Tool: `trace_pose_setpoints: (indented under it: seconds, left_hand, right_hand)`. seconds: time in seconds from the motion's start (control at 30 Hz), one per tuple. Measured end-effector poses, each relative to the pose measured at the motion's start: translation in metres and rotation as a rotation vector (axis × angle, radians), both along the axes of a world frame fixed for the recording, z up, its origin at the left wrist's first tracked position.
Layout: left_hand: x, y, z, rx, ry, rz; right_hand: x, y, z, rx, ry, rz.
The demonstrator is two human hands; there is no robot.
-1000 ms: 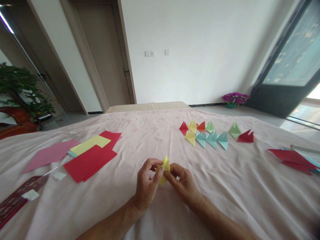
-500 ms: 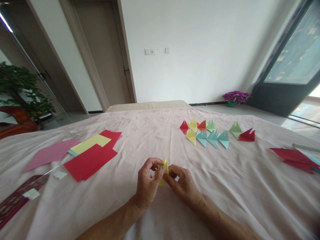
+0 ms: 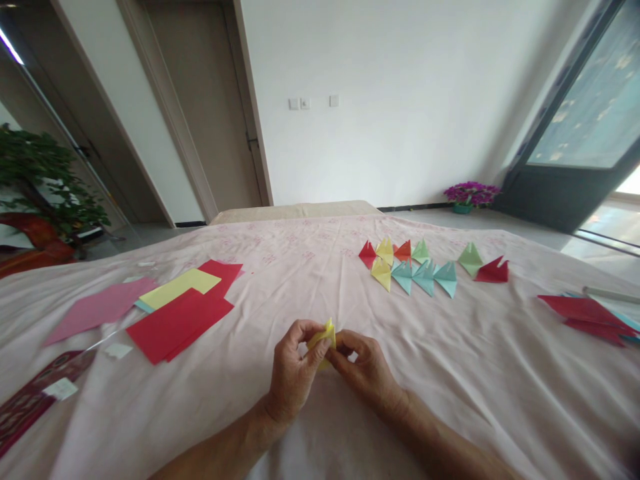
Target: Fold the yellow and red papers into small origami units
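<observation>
A small piece of folded yellow paper (image 3: 329, 331) is held between both hands at the front middle of the cloth-covered table. My left hand (image 3: 296, 367) pinches it from the left, its thumb lying across the near face. From the right, my right hand (image 3: 369, 369) grips the paper's edge between thumb and fingertips. A pointed tip rises above the fingers, while the fingers cover much of the lower part. Farther back on the right stand two rows of folded paper shapes, among them a blue one (image 3: 445, 277), a yellow one (image 3: 381, 273) and a dark red one (image 3: 493, 270).
Red sheets (image 3: 177, 325), a yellow sheet (image 3: 183, 288) and a pink sheet (image 3: 100, 309) lie on the left. At the far right are more red papers (image 3: 585, 313). A dark red printed package (image 3: 37, 393) rests at the left edge of the pink tablecloth (image 3: 280, 267).
Both hands stay nearly in place around the yellow paper. The left fingers have shifted slightly down, and a little more of the paper shows between them.
</observation>
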State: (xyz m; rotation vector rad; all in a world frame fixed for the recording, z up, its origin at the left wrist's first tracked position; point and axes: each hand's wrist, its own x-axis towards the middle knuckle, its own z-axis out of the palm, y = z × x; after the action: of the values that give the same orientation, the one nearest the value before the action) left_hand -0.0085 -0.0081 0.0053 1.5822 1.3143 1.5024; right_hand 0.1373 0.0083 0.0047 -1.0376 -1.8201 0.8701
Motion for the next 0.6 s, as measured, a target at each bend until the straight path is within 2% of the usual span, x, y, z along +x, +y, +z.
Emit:
trace_pose_setpoints:
  seconds: [0.17,0.33,0.47,0.6]
  left_hand:
    - [-0.003,-0.001,-0.003,0.052,0.066,0.009]
    - [-0.009,0.001,-0.003,0.228,0.188,-0.002]
    - [-0.015,0.006,-0.001,0.354,0.307,-0.007]
    - [-0.017,0.006,0.003,0.425,0.419,-0.015]
  right_hand:
    - [0.002,0.002,-0.001,-0.028,0.068,0.025]
    - [0.007,0.002,0.007,0.055,0.085,0.050]
    - [0.011,-0.001,0.018,0.101,0.152,-0.049]
    - [0.009,-0.005,0.019,0.040,0.224,-0.112]
